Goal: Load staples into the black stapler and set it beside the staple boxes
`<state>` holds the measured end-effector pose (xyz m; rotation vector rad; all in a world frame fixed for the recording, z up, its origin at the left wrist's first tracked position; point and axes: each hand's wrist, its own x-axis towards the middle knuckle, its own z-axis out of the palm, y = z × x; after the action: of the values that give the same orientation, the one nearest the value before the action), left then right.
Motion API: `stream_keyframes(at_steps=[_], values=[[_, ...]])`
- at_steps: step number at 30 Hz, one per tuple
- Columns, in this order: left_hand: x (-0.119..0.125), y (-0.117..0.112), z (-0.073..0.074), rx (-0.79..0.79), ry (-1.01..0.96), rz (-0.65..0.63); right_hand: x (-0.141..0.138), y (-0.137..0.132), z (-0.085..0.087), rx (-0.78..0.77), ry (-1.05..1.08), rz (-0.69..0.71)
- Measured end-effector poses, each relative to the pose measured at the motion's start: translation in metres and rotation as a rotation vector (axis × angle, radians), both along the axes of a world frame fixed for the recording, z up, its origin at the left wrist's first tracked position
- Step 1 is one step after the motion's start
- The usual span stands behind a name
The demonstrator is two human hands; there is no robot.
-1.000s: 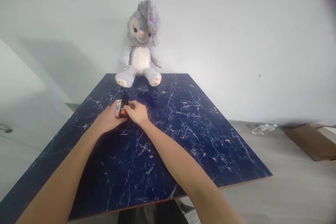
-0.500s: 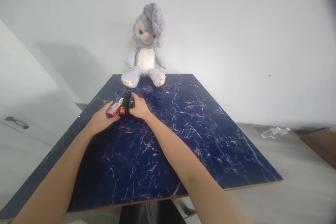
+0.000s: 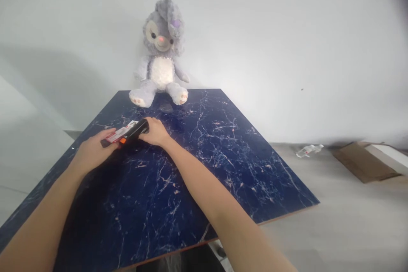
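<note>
Item: a black item (image 3: pixel 137 128), long and slim, lies nearly flat just above the table, slanting from lower left to upper right.
Markings: a red-and-white pack (image 3: pixel 119 133) runs along its top side, with a small orange spot by it; whether the two are joined cannot be told.
Left hand (image 3: pixel 92 151): curled closed around the nearer, left end of the black item, thumb up by the pack.
Right hand (image 3: pixel 155 131): closed over the farther, right end, fingers folded round the black tip.
Place: in the left half of the table, toward its far side, between both hands.
Table (image 3: pixel 204 157): a dark blue slab with white marble-like veins and a thin brown edge, glossy.
Plush rabbit (image 3: pixel 159 57): grey with a white belly, seated upright at the table's far edge, back to the wall.
Wall (image 3: pixel 287 29): plain white, with a soft shadow at left.
Floor (image 3: pixel 350 221): pale grey.
Floor items: a clear plastic bottle (image 3: pixel 307 150) lying on its side, and flat brown cardboard (image 3: pixel 363 163) further right.
</note>
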<state>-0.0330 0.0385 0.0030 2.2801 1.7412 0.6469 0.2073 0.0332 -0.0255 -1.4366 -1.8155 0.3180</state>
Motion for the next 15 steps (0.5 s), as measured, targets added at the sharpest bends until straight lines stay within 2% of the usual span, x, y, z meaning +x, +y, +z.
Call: stream_keyframes(at_steps=[5, 8, 13, 15], values=[[0.005, -0.005, 0.007, 0.029, -0.276, 0.142, 0.004, -0.004, 0.0, -0.029, 0.103, -0.088], [0.006, -0.005, 0.005, 0.061, -0.394, 0.176, 0.005, -0.004, -0.001, -0.077, 0.16, -0.09], [0.0, 0.0, -0.007, 0.083, -0.488, 0.175, 0.004, -0.002, -0.003, -0.086, 0.101, -0.047], [-0.003, 0.001, -0.01, 0.085, -0.449, 0.176, 0.003, -0.002, -0.003, -0.101, 0.057, -0.024]])
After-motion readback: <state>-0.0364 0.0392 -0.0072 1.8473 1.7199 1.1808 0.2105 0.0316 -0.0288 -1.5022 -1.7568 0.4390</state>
